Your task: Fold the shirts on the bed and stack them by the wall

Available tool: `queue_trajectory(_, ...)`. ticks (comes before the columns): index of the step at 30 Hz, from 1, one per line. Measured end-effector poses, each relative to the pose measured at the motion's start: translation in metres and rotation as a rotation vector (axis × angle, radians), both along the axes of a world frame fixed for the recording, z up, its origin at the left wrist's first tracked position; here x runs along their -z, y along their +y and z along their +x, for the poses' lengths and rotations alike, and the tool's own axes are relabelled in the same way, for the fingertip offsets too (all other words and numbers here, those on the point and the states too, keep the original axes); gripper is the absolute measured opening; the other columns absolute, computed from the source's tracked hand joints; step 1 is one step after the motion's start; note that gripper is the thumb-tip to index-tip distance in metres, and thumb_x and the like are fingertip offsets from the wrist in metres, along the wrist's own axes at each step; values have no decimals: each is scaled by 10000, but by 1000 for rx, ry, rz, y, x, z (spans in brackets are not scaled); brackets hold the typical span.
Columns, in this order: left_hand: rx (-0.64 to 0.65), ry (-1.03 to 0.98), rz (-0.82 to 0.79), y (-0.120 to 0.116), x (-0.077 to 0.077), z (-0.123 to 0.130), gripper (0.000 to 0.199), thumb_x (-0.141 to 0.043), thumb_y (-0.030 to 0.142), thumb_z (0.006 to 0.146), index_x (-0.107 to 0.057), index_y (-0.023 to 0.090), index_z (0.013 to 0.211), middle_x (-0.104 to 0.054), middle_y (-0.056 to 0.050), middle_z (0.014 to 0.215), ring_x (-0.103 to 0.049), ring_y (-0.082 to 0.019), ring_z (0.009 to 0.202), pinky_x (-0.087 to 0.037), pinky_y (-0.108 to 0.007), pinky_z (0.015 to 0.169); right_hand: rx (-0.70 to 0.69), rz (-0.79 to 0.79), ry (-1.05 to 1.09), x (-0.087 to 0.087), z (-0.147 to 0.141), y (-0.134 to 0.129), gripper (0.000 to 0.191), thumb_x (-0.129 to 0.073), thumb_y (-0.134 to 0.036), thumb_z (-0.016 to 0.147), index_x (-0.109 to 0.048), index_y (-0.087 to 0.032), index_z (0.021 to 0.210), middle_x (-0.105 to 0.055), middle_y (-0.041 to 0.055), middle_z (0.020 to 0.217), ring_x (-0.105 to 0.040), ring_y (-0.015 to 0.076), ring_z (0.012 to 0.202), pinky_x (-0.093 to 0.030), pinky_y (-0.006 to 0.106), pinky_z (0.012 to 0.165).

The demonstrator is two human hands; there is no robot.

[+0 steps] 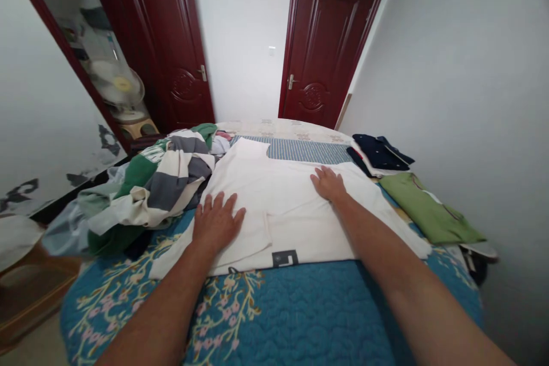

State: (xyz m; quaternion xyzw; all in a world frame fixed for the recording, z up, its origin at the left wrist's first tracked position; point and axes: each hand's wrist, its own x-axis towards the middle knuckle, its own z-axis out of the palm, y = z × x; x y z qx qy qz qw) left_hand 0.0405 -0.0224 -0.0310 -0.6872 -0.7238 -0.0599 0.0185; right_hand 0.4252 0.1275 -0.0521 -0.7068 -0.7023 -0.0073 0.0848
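A white T-shirt (295, 194) lies spread across the blue quilted cover, with part of its near side folded over on itself. A dark printed patch shows at its near edge. My left hand (218, 222) rests flat on the left part of the shirt, fingers spread. Farther forward and to the right, my right hand (328, 183) presses flat on the shirt near its far edge, fingers extended. Neither hand grips the cloth.
A heap of loose clothes (167, 177) lies to the left. At right are folded dark garments (377, 151) and a folded green shirt (429, 206). The flowered blue cover (317, 309) shows in front. Behind stand two red doors (319, 40) and a fan (118, 83).
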Motion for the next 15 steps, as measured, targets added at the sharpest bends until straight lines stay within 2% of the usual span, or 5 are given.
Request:
queue_trajectory(5,36,38,24,9,6,-11,693,-339,633,1064,-517,296,1642,-465,-125,1723,-394,-418,1588,-347,-639,1250,8,-1,44,-3,36,-19,669,-274,-559,1143,-427,-187,1678,-317,141,1790,-271,345,1636,-206,614,1306)
queue_trajectory(11,107,97,88,21,20,-28,752,-284,663,1044,-544,256,1621,-510,-148,1680,-463,-414,1542,-405,-606,1222,74,-4,35,-5,90,-41,673,-309,-570,1131,-422,-203,1684,-316,139,1791,-269,334,1646,-197,604,1316)
queue_trajectory(15,183,121,142,28,26,-40,759,-303,633,1022,-606,199,1566,-584,-164,1610,-542,-373,1485,-453,-542,1211,128,-7,50,-4,109,-44,728,-301,-596,1122,-399,-151,1691,-304,163,1791,-247,350,1654,-181,620,1321)
